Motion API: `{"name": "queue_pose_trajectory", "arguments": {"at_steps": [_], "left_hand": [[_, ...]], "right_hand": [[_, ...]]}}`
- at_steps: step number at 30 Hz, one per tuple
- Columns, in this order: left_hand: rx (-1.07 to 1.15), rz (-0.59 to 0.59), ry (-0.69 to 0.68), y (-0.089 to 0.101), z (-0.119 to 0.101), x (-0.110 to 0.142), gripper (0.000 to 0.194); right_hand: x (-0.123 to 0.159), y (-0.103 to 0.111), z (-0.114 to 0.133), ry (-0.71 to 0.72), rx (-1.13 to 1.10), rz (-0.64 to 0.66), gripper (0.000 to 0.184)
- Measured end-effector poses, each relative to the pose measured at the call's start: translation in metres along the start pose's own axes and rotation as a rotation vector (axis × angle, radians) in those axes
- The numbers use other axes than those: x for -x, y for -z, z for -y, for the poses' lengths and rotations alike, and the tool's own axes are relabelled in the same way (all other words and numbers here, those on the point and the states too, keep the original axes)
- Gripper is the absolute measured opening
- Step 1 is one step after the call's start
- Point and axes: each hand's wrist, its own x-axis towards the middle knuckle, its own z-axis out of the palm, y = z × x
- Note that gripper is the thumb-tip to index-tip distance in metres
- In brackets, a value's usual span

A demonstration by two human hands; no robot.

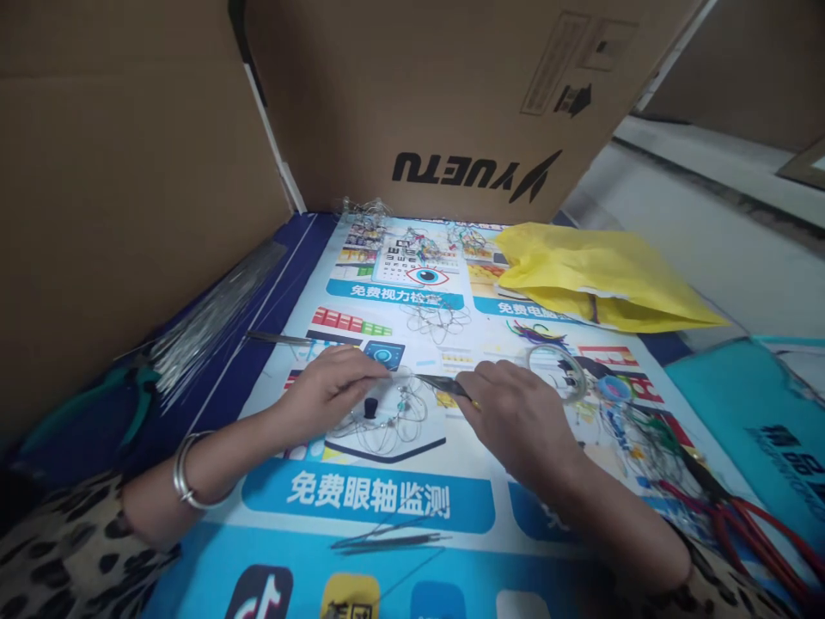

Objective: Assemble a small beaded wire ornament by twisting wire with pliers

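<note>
My left hand (328,387) pinches the upper edge of a beaded wire ring (387,434) with looped, petal-like wires and a few clear and teal beads. My right hand (516,421) is closed around pliers (442,383); their dark, narrow jaws point left at the wire near my left fingertips, and the handles are mostly hidden in my palm. Whether the jaws grip the wire I cannot tell. Above the hands lies another looped wire piece (438,318). Loose thin wires (390,542) rest on the printed mat in front of me.
On the left are a bundle of straight wires (212,318) and teal-handled pliers (96,400). A yellow bag (599,275) lies at back right, near a wire coil (560,374). Red-handled scissors (741,524) are at right. Cardboard walls (418,94) enclose the back and left.
</note>
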Motion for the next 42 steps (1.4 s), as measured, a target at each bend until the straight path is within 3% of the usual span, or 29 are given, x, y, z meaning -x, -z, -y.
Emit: {"name": "queue_pose_trajectory", "arguments": {"at_steps": [8, 18, 22, 30, 42], "left_hand": [[0.118, 0.034, 0.083, 0.004, -0.004, -0.002, 0.015], [0.174, -0.059, 0.249, 0.001, -0.011, -0.004, 0.015], [0.18, -0.04, 0.262, 0.001, -0.011, -0.004, 0.014], [0.147, -0.003, 0.172, 0.003, -0.007, -0.004, 0.017], [0.235, 0.068, 0.209, 0.007, -0.004, -0.003, 0.013]], "right_hand": [[-0.014, -0.012, 0.019, 0.057, 0.03, -0.139, 0.009], [-0.013, -0.014, 0.027, 0.101, 0.029, -0.174, 0.01], [-0.013, -0.014, 0.026, 0.099, -0.001, -0.15, 0.011], [-0.017, -0.013, 0.021, 0.037, -0.159, 0.018, 0.016], [-0.017, -0.021, 0.02, 0.053, -0.153, -0.04, 0.016]]}}
